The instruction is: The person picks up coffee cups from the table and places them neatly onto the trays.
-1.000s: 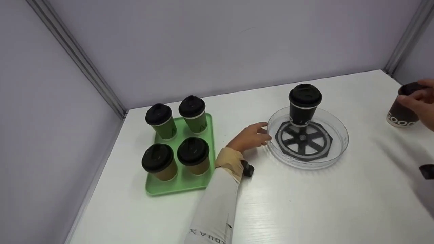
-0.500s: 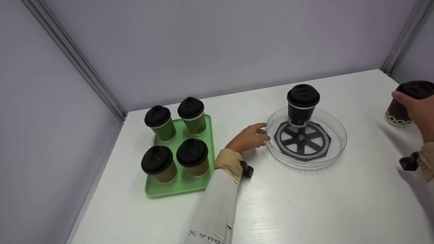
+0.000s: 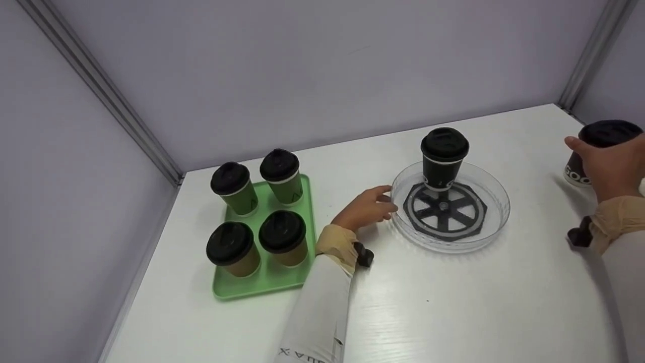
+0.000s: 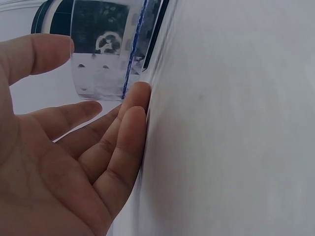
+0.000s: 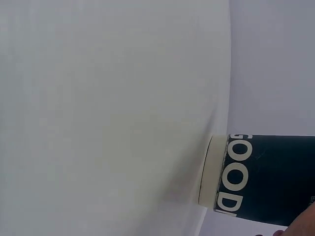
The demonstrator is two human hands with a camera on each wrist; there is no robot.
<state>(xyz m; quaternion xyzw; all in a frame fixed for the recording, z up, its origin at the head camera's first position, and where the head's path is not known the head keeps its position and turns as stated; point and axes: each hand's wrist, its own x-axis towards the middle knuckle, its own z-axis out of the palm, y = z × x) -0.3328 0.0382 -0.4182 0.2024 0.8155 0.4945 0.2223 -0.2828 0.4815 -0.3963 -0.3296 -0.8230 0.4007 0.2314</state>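
In the head view, my left hand is beside a clear round turntable dish, fingers loosely bent and fingertips at its wall. The left wrist view shows the thumb and fingers spread around part of the clear wall, gripping nothing. Inside the dish, a black lidded coffee cup stands upright toward the back, over a dark spoked octagonal plate. At the far right, my right hand holds another black lidded coffee cup upright from the near side. Its white "GOOD" lettering shows in the right wrist view.
On the left, a green tray carries several black-lidded cups, green ones behind and brown ones in front. Pale walls close in the white table at the back and sides.
My right hand and forearm have come further into view, and the hand has settled round the right cup, whose black lid now shows. The view has shifted slightly; my left hand stays at the dish.
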